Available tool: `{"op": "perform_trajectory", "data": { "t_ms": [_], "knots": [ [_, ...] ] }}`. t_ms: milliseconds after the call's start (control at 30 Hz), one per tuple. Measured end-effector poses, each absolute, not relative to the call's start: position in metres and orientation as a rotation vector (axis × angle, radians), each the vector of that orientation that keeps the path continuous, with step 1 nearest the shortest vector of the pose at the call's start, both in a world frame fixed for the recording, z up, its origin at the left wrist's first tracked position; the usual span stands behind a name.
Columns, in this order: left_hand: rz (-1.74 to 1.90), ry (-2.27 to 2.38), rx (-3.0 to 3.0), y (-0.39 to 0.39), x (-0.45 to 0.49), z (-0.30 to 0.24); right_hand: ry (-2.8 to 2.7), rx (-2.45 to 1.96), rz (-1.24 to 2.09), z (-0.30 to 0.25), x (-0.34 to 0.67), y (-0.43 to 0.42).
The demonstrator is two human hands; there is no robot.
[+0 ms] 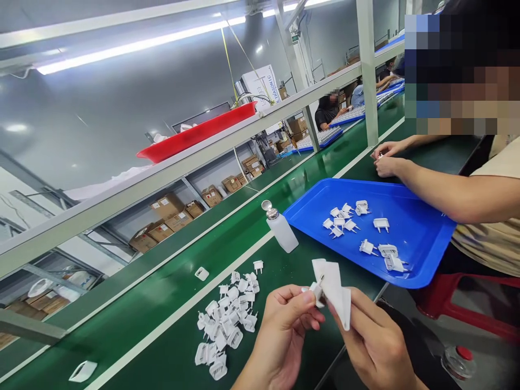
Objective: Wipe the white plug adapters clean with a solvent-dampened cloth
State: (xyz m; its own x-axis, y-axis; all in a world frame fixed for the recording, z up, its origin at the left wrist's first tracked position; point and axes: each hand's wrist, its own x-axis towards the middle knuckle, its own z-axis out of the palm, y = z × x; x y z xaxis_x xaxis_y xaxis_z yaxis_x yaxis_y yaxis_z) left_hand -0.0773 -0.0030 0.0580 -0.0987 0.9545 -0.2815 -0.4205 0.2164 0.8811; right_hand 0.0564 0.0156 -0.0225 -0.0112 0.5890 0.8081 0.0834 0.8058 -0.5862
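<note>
Between thumb and fingers, my left hand (286,325) pinches a small white two-pin plug part (315,294), its pins pointing up and to the right. My right hand (376,338) is closed on a folded white cloth or wipe (333,284), which is against the plug's pins. Left of my hands, a loose pile of similar white plug parts (227,311) lies on the green work surface. Beyond my hands, a blue tray (312,208) holds several more plug parts (341,219). A white pump bottle (282,230) with a metal cap stands by the tray's left corner.
At the right, a co-worker's hands (388,160) are beside the tray. Single white pieces (202,273) lie on the green belt. A metal rail (195,157) crosses above, bearing a red tray (199,130). A red stool (467,303) and a red-capped container (459,362) are low right.
</note>
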Motion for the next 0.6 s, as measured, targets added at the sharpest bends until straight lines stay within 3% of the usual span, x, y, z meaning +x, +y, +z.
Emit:
{"op": "perform_trajectory", "data": {
  "t_ms": [100, 267, 333, 600],
  "knots": [
    [1.303, 1.101, 0.615, -0.003, -0.078, 0.056, -1.502, -0.57, 0.585, -0.017, 0.057, 0.013],
    [1.322, 1.044, 0.459, 0.0, -0.078, 0.053, -0.993, -0.545, 1.309, -0.013, 0.046, 0.005],
    [1.311, 1.037, 0.378, 0.001, -0.077, 0.052, -0.83, -0.515, 1.442, -0.014, 0.041, 0.004],
    [1.33, 1.008, 0.591, -0.004, -0.074, 0.059, -1.488, -0.418, 0.756, -0.008, 0.061, 0.005]
  ]
}}
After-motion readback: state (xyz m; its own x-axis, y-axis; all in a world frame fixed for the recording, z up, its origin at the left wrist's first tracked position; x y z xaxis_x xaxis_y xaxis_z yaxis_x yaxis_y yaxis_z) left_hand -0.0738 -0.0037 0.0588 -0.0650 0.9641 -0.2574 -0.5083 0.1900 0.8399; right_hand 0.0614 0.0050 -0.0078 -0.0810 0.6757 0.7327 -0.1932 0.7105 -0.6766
